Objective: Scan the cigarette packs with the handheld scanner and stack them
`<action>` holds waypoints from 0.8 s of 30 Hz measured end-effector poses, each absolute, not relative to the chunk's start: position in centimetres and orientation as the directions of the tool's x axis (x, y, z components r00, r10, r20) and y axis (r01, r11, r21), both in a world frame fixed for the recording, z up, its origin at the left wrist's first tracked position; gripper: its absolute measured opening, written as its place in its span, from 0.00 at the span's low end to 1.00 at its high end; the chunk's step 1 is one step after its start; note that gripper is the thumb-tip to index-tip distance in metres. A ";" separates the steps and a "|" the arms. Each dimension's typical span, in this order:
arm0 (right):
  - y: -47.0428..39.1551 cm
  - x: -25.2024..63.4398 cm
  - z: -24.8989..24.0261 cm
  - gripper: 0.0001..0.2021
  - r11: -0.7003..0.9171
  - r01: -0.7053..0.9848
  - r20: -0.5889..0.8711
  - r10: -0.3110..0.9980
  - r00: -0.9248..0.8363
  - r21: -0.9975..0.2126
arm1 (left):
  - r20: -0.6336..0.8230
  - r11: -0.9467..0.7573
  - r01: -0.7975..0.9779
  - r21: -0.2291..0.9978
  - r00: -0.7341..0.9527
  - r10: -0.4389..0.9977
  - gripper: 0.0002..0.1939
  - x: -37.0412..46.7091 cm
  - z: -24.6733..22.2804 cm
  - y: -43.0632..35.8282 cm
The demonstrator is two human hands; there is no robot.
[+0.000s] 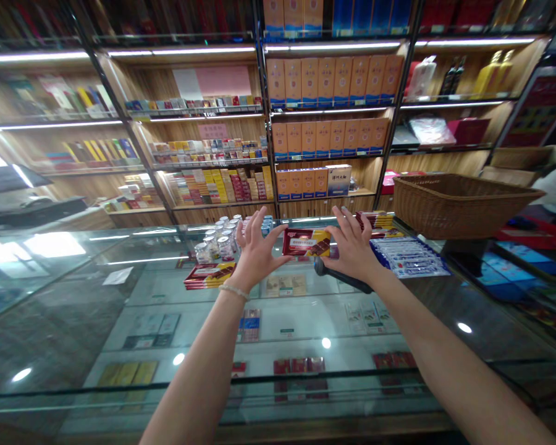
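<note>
Above the glass counter [194, 315]: a red and yellow chocolate packet [301, 243], its printed face turned toward the wearer, spans the gap between 2 bare hands.
Left hand [256, 247]: pinches the packet's left end with thumb and forefinger, the other fingers raised away from it.
Right hand [352, 247]: pinches the right end in the same way; the dark rod-like object [347, 280] lies just below, and whether hand and object touch, I cannot tell.
Packet's lower edge: whether it rests on anything is unclear.
Pinched ends: with only the ends held, 1 side slipping could swing the packet down onto the glass; pressing both inward too hard might bow or crack what is inside.
Dark object: a dip of the right wrist could knock it askew.
Left neighbours: a stack of similar packets [208, 276] and clear jars [220, 240] stand near the left hand; a wide sweep of the forearm might topple a jar or skew the stack.
Right neighbours: blue-and-white packets [410, 256] lie beside the right wrist, before the wicker basket [463, 201]; a careless elbow swing could fan them out.
</note>
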State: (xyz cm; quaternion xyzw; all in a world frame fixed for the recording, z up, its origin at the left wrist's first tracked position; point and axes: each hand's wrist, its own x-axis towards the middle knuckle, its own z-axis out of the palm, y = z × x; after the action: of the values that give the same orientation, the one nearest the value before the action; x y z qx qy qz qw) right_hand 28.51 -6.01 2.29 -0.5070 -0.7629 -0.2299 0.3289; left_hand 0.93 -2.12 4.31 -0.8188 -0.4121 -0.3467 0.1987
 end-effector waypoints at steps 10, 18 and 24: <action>-5.8 26.4 4.9 0.27 0.403 0.914 0.754 0.586 -0.298 0.049 | 0.745 -0.537 0.839 -0.088 0.414 0.523 0.39 -1.9 7.7 -2.8; -5.1 20.7 5.2 0.27 0.506 0.860 0.759 0.532 -0.376 0.072 | 0.738 -0.459 0.881 -0.117 0.386 0.553 0.39 -8.6 8.1 -4.1; -3.7 16.2 4.7 0.28 0.558 0.821 0.783 0.458 -0.422 0.117 | 0.719 -0.372 0.920 -0.124 0.341 0.605 0.37 -13.1 8.5 -5.0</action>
State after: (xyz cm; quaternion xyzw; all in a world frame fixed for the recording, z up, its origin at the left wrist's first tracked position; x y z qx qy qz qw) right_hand 16.20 -3.70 4.67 -0.3972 -0.8050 -0.2513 0.3621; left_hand -13.14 -5.03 8.45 -0.7741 -0.4927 -0.2944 0.2672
